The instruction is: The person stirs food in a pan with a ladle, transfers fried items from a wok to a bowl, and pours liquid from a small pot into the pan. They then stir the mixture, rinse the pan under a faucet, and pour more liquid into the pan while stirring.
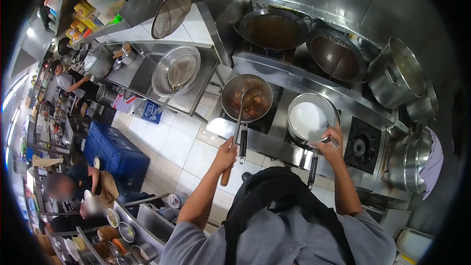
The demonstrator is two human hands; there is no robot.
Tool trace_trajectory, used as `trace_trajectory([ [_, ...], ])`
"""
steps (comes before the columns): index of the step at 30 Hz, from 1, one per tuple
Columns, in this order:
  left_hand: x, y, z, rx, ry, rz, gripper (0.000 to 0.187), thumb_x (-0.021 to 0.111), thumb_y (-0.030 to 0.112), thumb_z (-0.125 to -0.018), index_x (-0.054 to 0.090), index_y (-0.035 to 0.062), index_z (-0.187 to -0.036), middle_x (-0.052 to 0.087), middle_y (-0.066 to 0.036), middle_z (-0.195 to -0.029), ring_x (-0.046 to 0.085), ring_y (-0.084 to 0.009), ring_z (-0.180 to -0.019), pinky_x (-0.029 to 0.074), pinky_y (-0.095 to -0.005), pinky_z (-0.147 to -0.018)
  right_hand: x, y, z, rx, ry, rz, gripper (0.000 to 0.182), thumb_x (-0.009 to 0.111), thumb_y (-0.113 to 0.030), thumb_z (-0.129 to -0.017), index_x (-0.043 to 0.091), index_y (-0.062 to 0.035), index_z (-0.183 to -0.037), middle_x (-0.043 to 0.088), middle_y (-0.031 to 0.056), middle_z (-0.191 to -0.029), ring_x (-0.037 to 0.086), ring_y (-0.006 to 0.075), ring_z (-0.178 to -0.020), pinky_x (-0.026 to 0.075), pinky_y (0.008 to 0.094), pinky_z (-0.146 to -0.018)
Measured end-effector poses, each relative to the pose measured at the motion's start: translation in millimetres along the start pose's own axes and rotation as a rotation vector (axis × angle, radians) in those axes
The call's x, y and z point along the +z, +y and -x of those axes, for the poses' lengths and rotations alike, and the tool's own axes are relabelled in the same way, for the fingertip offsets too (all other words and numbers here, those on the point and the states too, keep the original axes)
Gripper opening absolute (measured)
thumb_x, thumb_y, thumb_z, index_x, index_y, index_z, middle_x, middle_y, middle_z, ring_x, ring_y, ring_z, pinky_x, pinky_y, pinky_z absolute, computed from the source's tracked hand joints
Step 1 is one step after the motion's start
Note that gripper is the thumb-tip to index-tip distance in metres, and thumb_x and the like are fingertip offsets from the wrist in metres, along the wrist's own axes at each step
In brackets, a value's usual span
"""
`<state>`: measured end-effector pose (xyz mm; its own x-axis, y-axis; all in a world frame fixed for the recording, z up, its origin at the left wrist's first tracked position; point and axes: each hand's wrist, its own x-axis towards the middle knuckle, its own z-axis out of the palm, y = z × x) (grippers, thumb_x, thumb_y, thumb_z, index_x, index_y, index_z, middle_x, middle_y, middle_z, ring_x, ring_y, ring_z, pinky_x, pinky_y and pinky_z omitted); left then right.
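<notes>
My left hand [226, 155] is closed around the wooden handle of a long ladle [240, 126], whose head rests in a pan of reddish-brown stew [254, 99] on the stove. My right hand [333, 142] is at the near right rim of a second pan [293, 132], its fingers around a short metal handle [334, 143]. Inside that pan is a round white thing [307, 117]; I cannot tell whether it is a bowl or liquid. Both pans have black handles pointing toward me.
Two woks [273, 30] [337, 55] and a tall pot [396, 72] stand behind the pans. A bare burner [360, 146] is at the right. Left are a sink counter with a steel bowl [162, 74], a blue bin [114, 154] and two people [93, 179] [73, 82].
</notes>
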<state>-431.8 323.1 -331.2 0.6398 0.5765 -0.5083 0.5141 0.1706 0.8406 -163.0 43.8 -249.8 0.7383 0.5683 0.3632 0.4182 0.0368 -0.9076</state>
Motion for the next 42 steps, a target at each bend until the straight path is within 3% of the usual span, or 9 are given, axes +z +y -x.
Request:
trace_trajectory([
  [6,-32,-23,-5,0.069,0.068,-0.258,0.055,0.053,0.018,-0.098,0.038,0.0021,-0.149,0.057,-0.007,-0.068,0.054,-0.0139,-0.051,0.047,-0.0320,-0.045,20,13,-35,-0.066,-0.098,-0.015,0.043,0.087,0.007,-0.057,0.047,-0.0027,-0.071,0.039,0.0213,-0.147,0.053,0.0306,-0.124,0.052,0.0374,-0.094],
  [8,-12,-76,-63,0.590,0.304,-0.523,0.054,0.053,0.017,-0.097,0.040,0.0008,-0.147,0.058,-0.008,-0.067,0.055,-0.0139,-0.052,0.048,-0.0323,-0.049,28,26,-50,-0.040,-0.165,-0.039,0.045,0.087,0.007,-0.056,0.046,-0.0029,-0.071,0.040,0.0209,-0.147,0.053,0.0290,-0.125,0.052,0.0358,-0.093],
  [11,21,-4,-31,0.087,0.052,0.068,0.053,0.052,0.016,-0.098,0.039,0.0028,-0.148,0.055,-0.004,-0.066,0.051,-0.0120,-0.051,0.045,-0.0287,-0.048,44,24,-76,-0.008,-0.203,0.049,0.046,0.089,0.006,-0.055,0.046,-0.0031,-0.071,0.041,0.0203,-0.147,0.050,0.0289,-0.128,0.049,0.0358,-0.096],
  [18,-34,-25,26,-0.009,-0.064,0.076,0.054,0.054,0.016,-0.098,0.040,0.0050,-0.149,0.054,-0.002,-0.066,0.049,-0.0108,-0.050,0.043,-0.0274,-0.045,84,42,-128,-0.154,-0.277,0.040,0.048,0.092,0.001,-0.054,0.047,-0.0042,-0.070,0.038,0.0202,-0.151,0.045,0.0332,-0.134,0.044,0.0378,-0.104],
  [21,-57,-35,13,0.146,0.068,-0.252,0.051,0.054,0.015,-0.096,0.045,0.0017,-0.145,0.067,-0.013,-0.081,0.059,-0.0178,-0.056,0.051,-0.0333,-0.055,93,57,-146,-0.182,-0.281,0.135,0.050,0.093,-0.001,-0.052,0.047,-0.0042,-0.071,0.039,0.0210,-0.150,0.045,0.0340,-0.135,0.044,0.0378,-0.103],
  [24,-41,-44,-26,0.287,0.165,-0.208,0.049,0.053,0.014,-0.096,0.047,0.0000,-0.143,0.070,-0.017,-0.092,0.063,-0.0217,-0.061,0.052,-0.0349,-0.059,105,72,-162,-0.226,-0.302,0.144,0.050,0.093,-0.004,-0.052,0.047,-0.0041,-0.072,0.039,0.0221,-0.150,0.046,0.0351,-0.134,0.044,0.0385,-0.103],
  [31,-8,-21,-17,0.004,-0.085,0.361,0.051,0.054,0.022,-0.099,0.043,0.0087,-0.148,0.054,-0.003,-0.073,0.048,-0.0099,-0.050,0.043,-0.0285,-0.043,124,75,-182,-0.243,-0.349,0.311,0.052,0.094,-0.012,-0.051,0.047,-0.0032,-0.071,0.040,0.0215,-0.150,0.049,0.0372,-0.130,0.046,0.0386,-0.102],
  [37,-71,-2,25,-0.051,-0.075,0.056,0.052,0.052,0.020,-0.099,0.042,0.0100,-0.149,0.055,-0.003,-0.071,0.049,-0.0108,-0.049,0.044,-0.0301,-0.041,135,70,-189,-0.247,-0.351,0.402,0.054,0.095,-0.013,-0.049,0.046,-0.0019,-0.071,0.041,0.0215,-0.150,0.050,0.0391,-0.129,0.046,0.0383,-0.102],
  [42,-20,-28,-31,0.134,0.057,0.130,0.050,0.052,0.018,-0.098,0.044,0.0096,-0.147,0.056,-0.003,-0.070,0.050,-0.0119,-0.049,0.045,-0.0304,-0.041,143,67,-188,-0.283,-0.345,0.454,0.054,0.095,-0.014,-0.048,0.047,-0.0017,-0.070,0.040,0.0221,-0.150,0.049,0.0406,-0.130,0.047,0.0392,-0.102],
])
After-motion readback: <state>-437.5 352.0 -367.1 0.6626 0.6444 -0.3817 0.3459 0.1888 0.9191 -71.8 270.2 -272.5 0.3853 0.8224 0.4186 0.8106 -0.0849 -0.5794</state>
